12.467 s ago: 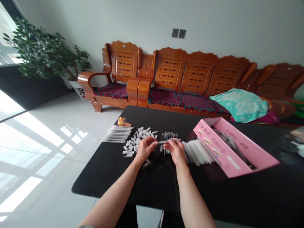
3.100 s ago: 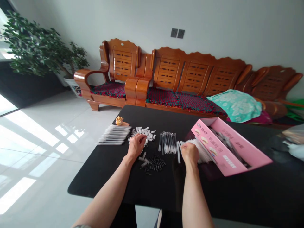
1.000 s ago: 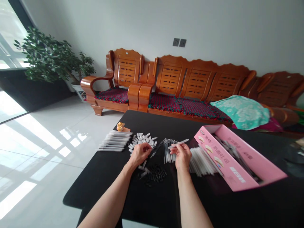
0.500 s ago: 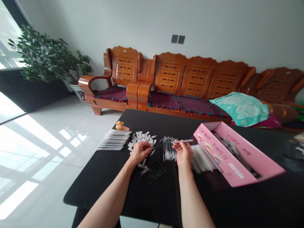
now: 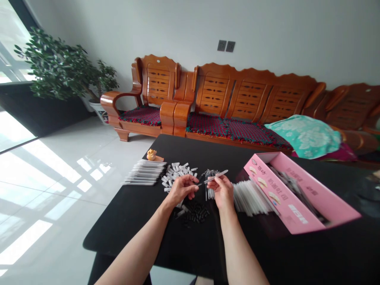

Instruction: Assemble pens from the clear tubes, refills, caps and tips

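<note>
My right hand (image 5: 222, 191) pinches a white pen barrel (image 5: 218, 175) that points up and to the right. My left hand (image 5: 182, 189) is closed on a thin refill (image 5: 198, 184) whose end meets the barrel between the two hands. Both hands hover over a black table (image 5: 142, 213). Under them lie a heap of small black parts (image 5: 194, 213), a bundle of clear refills (image 5: 210, 179) and a pile of white caps (image 5: 176, 172). A row of white barrels (image 5: 252, 194) lies right of my right hand.
A row of finished white pens (image 5: 145, 174) lies at the table's left, by a small orange figure (image 5: 152, 154). An open pink box (image 5: 299, 194) with dark pens stands at the right. Wooden sofas (image 5: 237, 99) and a potted plant (image 5: 59, 71) stand behind.
Since half a second ago my hands have drawn closer together, and the barrel has tilted up. Three seconds ago my right hand was at the barrel row and my left at the caps.
</note>
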A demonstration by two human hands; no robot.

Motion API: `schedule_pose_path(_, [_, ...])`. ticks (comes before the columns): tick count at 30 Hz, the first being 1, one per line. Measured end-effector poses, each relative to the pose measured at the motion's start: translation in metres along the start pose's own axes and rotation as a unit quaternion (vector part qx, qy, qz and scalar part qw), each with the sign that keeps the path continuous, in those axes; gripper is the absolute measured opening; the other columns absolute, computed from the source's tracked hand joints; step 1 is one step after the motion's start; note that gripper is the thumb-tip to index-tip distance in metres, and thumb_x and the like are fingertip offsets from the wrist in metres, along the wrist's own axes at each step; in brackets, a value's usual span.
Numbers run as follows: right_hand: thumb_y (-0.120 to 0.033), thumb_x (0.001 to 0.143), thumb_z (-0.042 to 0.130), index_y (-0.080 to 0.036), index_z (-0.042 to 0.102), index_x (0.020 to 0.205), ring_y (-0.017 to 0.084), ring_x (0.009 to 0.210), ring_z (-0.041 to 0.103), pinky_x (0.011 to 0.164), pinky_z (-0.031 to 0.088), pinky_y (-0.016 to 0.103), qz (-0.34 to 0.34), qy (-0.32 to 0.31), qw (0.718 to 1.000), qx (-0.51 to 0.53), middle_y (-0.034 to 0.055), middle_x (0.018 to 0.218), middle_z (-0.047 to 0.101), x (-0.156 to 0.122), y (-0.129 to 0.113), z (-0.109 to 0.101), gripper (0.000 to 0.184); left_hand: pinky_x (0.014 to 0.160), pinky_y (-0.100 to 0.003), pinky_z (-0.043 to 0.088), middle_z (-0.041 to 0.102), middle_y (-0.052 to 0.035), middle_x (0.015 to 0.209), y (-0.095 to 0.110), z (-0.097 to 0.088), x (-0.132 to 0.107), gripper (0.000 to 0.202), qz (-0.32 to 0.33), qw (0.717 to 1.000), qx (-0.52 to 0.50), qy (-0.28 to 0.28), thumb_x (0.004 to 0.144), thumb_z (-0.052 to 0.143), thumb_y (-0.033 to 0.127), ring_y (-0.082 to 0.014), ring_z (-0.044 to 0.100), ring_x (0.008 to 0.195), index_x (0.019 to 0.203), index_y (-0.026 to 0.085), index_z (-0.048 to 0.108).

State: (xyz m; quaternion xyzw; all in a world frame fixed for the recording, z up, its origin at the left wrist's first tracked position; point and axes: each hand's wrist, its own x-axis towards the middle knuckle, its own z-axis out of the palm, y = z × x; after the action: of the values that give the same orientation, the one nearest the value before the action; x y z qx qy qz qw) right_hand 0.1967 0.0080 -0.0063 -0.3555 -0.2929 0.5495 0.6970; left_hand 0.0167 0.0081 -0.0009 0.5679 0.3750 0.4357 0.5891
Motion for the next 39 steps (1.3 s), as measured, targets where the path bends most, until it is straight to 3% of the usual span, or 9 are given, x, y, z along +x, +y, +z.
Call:
schedule_pose_path(4, [-0.024, 0.071, 0.075, -0.016, 0.061, 0.088, 0.017, 0.052, 0.070, 0.050, 0.060, 0.026, 0.061, -0.064, 0.996, -0.003, 0.0047, 0.073, 0.075, -0.006, 0.001, 0.006, 0.023, 0.039, -0.017, 0.039, 0.058, 0.0033, 0.057, 0.001, 0.009, 0.001, 0.052, 0.020, 1.000, 0.001, -0.003, 0.071, 0.075, 0.048, -0.0083, 0.052, 0.040, 0.107, 0.013, 0.060])
schedule_pose_path(9, [-0.016, 0.072, 0.070, -0.016, 0.066, 0.083, 0.013, 0.057, 0.071, 0.056, 0.061, 0.022, 0.008, 0.030, 0.995, 0.093, 0.0051, 0.074, 0.076, 0.005, -0.007, -0.011, 0.012, 0.050, -0.019, 0.041, 0.062, -0.0010, 0.067, 0.009, -0.007, -0.003, 0.034, 0.066, 0.983, 0.165, 0.048, 0.081, 0.065, 0.043, -0.0089, 0.053, 0.051, 0.100, 0.015, 0.069])
schedule_pose_path(14, [-0.016, 0.072, 0.069, -0.015, 0.068, 0.083, 0.014, 0.057, 0.071, 0.054, 0.061, 0.023, 0.003, 0.041, 0.993, 0.108, 0.0052, 0.074, 0.076, 0.011, -0.007, -0.022, 0.011, 0.071, -0.023, 0.045, 0.068, -0.0030, 0.087, 0.016, -0.014, -0.009, 0.015, 0.086, 0.918, 0.373, -0.103, 0.077, 0.068, 0.025, -0.0149, 0.061, 0.078, 0.088, 0.024, 0.077])
schedule_pose_path(20, [-0.016, 0.072, 0.069, -0.016, 0.068, 0.084, 0.014, 0.058, 0.072, 0.056, 0.061, 0.023, 0.016, 0.016, 0.995, 0.099, 0.0054, 0.075, 0.076, 0.006, 0.000, -0.017, 0.012, 0.075, -0.023, 0.044, 0.070, -0.0007, 0.089, 0.013, -0.006, -0.011, 0.017, 0.091, 0.883, 0.443, -0.127, 0.074, 0.066, 0.017, -0.0159, 0.063, 0.083, 0.085, 0.026, 0.077])
schedule_pose_path(24, [-0.016, 0.072, 0.068, -0.016, 0.067, 0.085, 0.015, 0.058, 0.072, 0.055, 0.061, 0.024, 0.014, 0.012, 0.996, 0.092, 0.0053, 0.075, 0.076, 0.004, 0.000, -0.014, 0.013, 0.074, -0.025, 0.047, 0.070, -0.0024, 0.085, 0.008, -0.003, -0.009, 0.013, 0.084, 0.914, 0.388, -0.088, 0.075, 0.065, 0.018, -0.0160, 0.064, 0.079, 0.081, 0.022, 0.075])
schedule_pose_path(27, [-0.018, 0.072, 0.070, -0.016, 0.066, 0.087, 0.015, 0.059, 0.072, 0.056, 0.061, 0.025, 0.013, 0.000, 0.997, 0.082, 0.0050, 0.076, 0.076, 0.002, 0.000, -0.011, 0.016, 0.064, -0.025, 0.050, 0.070, -0.0039, 0.073, 0.003, -0.002, -0.005, 0.016, 0.031, 0.975, 0.221, -0.009, 0.078, 0.064, 0.025, -0.0157, 0.065, 0.066, 0.088, 0.016, 0.072])
schedule_pose_path(29, [-0.018, 0.071, 0.071, -0.017, 0.065, 0.087, 0.015, 0.060, 0.072, 0.057, 0.061, 0.025, 0.014, -0.009, 0.997, 0.074, 0.0053, 0.076, 0.076, 0.001, 0.000, -0.009, 0.017, 0.057, -0.025, 0.051, 0.068, -0.0041, 0.065, 0.000, -0.002, -0.002, 0.023, 0.000, 0.996, 0.081, 0.036, 0.076, 0.068, 0.032, -0.0156, 0.065, 0.059, 0.088, 0.012, 0.069])
schedule_pose_path(33, [-0.019, 0.072, 0.073, -0.017, 0.063, 0.089, 0.016, 0.062, 0.073, 0.059, 0.061, 0.027, 0.016, -0.028, 0.998, 0.057, 0.0058, 0.078, 0.077, -0.002, 0.002, -0.004, 0.020, 0.055, -0.023, 0.052, 0.068, -0.0047, 0.062, -0.001, 0.001, 0.001, 0.034, -0.006, 0.996, -0.068, 0.056, 0.066, 0.079, 0.035, -0.0139, 0.064, 0.055, 0.083, 0.008, 0.066])
schedule_pose_path(39, [-0.021, 0.071, 0.076, -0.017, 0.061, 0.090, 0.018, 0.062, 0.073, 0.057, 0.061, 0.027, 0.017, -0.049, 0.998, 0.033, 0.0070, 0.079, 0.077, -0.005, 0.003, 0.000, 0.025, 0.053, -0.022, 0.052, 0.069, -0.0047, 0.062, 0.000, 0.001, 0.002, 0.036, -0.008, 0.992, -0.111, 0.062, 0.063, 0.083, 0.035, -0.0141, 0.065, 0.055, 0.082, 0.009, 0.067])
